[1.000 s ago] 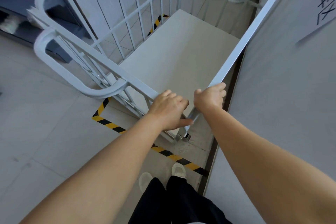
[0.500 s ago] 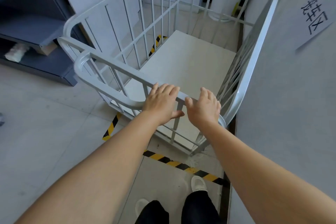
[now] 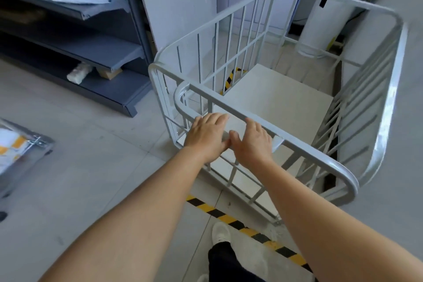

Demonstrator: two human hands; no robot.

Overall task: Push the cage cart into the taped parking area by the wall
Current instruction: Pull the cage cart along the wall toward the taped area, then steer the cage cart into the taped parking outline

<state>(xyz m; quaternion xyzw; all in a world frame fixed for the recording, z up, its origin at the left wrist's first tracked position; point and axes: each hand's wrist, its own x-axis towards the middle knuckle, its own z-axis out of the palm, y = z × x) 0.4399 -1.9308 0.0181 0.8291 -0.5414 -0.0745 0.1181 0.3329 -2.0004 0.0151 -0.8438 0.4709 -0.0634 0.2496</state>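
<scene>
Both hands, left hand [image 3: 207, 137] and right hand [image 3: 253, 144], rest flat-fingered on cage cart [image 3: 270, 101] (lengthwise along wall [image 3: 407, 121]).

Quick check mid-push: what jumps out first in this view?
The white cage cart fills the middle, its right side close along the grey wall, its floor bare. Both hands sit side by side on its near top rail: left hand, right hand, fingers laid over the bar. Black-and-yellow floor tape runs just under the cart's near end, and a dark shelf unit stands to the left.
</scene>
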